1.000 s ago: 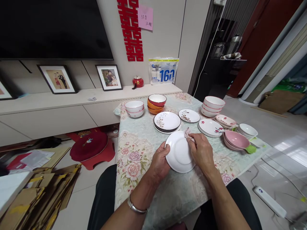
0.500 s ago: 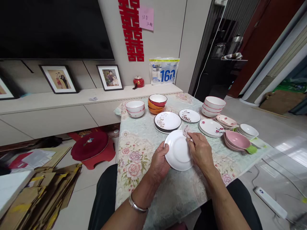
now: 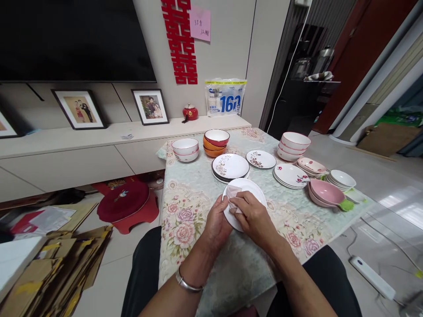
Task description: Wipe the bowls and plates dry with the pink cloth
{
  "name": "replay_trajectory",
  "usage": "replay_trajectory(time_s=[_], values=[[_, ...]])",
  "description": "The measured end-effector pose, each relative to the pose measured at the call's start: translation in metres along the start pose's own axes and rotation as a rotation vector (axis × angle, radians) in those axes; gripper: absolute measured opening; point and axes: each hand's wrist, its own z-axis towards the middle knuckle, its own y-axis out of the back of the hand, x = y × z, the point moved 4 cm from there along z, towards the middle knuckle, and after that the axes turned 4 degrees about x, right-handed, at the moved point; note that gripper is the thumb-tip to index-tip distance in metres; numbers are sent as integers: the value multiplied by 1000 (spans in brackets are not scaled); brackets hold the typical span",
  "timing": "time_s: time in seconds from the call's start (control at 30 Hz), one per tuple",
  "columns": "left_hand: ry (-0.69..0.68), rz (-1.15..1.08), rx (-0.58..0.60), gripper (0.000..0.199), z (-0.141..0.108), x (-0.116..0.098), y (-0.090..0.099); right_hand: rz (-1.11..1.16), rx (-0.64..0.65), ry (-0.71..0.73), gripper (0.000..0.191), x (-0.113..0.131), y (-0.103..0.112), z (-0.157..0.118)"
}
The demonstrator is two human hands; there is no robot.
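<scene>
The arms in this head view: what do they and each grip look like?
They are a person's. The left grip and right grip are bare human hands, no gloves in sight. No sleeve shows on the left forearm or right forearm. A silvery bangle circles the left one. No cables or markings are visible.

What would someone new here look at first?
Probably the white plate in the middle: the left hand grips its edge and the right hand holds a pale cloth on it. Next, maybe the red decoration on the wall, or the big black screen at upper left.
</scene>
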Motion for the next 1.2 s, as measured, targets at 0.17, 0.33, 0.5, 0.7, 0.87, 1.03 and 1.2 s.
replay_trajectory(time_s=[0.17,0.33,0.5,0.7,0.87,1.03,1.2], values=[[34,81,53,38,-3,5,-4,-164,-140,-49,33,-29,14,-2],[11,102,21,42,-4,5,-4,-335,-146,-370,29,-56,26,-9],[-66,38,-91,39,0,1,3,-423,174,-695,26,-56,25,-16],[-49,4,-134,40,1,0,4,-321,181,-556,14,-31,15,-9],[-26,-8,-104,40,-1,-1,1,-38,120,-220,12,-10,3,-1],[4,30,-116,35,-3,0,0,16,54,-222,13,-30,8,-3],[6,123,-102,37,-6,-1,-1,-174,-15,-477,18,-54,16,-14]])
